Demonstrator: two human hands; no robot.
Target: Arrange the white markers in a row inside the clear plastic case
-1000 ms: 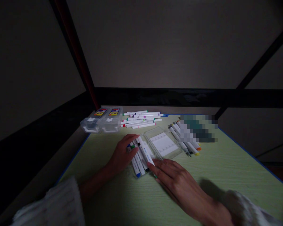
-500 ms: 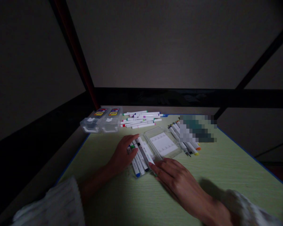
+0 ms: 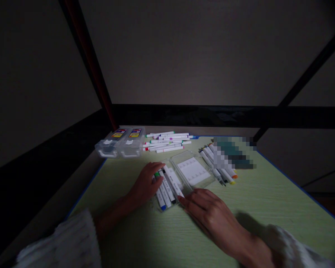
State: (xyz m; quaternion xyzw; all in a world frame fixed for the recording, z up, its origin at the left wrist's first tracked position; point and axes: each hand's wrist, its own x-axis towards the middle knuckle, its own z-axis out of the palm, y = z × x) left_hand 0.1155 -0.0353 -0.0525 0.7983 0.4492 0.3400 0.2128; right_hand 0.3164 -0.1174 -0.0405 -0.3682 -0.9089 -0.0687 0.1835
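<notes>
A clear plastic case [image 3: 192,186] lies opened flat on the table, with several white markers [image 3: 167,189] side by side in its left half. My left hand [image 3: 147,180] curls round the far left of this half, thumb over the markers and fingers across their far ends. My right hand [image 3: 209,208] is at the near end of the rightmost marker [image 3: 173,181], its fingers close together and touching that end. The right thumb is mostly hidden. A white printed sheet [image 3: 193,170] shows in the case's other half.
Two clear boxes with handles [image 3: 131,145] stand at the back left. Beside them lies a loose pile of white markers [image 3: 170,141]. More markers [image 3: 217,163] lie to the right, partly under a blurred patch. The pale green table [image 3: 268,197] has a blue edge.
The rightmost marker's near end sits slightly lower in the case, and the right fingertips have shifted a little. The left hand has barely moved.
</notes>
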